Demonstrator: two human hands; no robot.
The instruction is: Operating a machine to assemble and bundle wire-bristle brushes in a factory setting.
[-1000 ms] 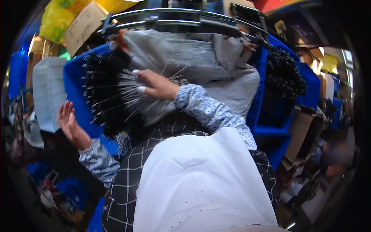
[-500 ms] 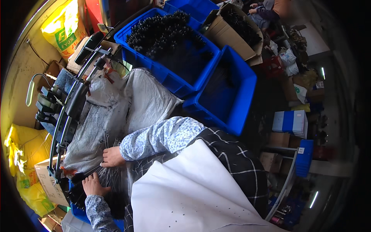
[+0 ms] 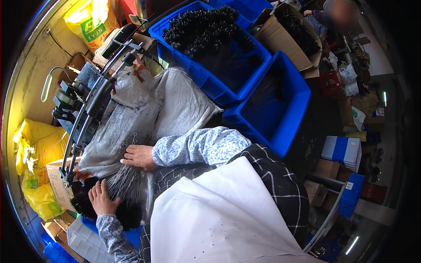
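A bundle of brushes with thin twisted-wire stems (image 3: 125,185) and black bristles (image 3: 130,215) lies in front of me, at the left. My right hand (image 3: 139,157) is closed over the stems near their upper ends, where a few wire loops (image 3: 134,136) poke out past the fingers. Below that hand the wires fan out toward the bristles. My left hand (image 3: 103,200) rests against the bristle end with fingers and thumb spread apart. Part of the bundle is hidden under both hands. Beneath it is a pale, dirt-stained woven sack (image 3: 127,118).
A curved metal rail (image 3: 93,103) with clamps runs along the left. Beyond the sack stand a blue bin (image 3: 219,95) of black brushes, another blue bin (image 3: 287,114) and a cardboard box (image 3: 274,35). A blue container (image 3: 131,236) sits under the bristles. Another person (image 3: 318,19) is far right.
The whole view has shifted, so things appear farther right. The brush bundle's black bristles show more fully around my left hand, whose fingers are spread wider. My right hand stays on the wire stems.
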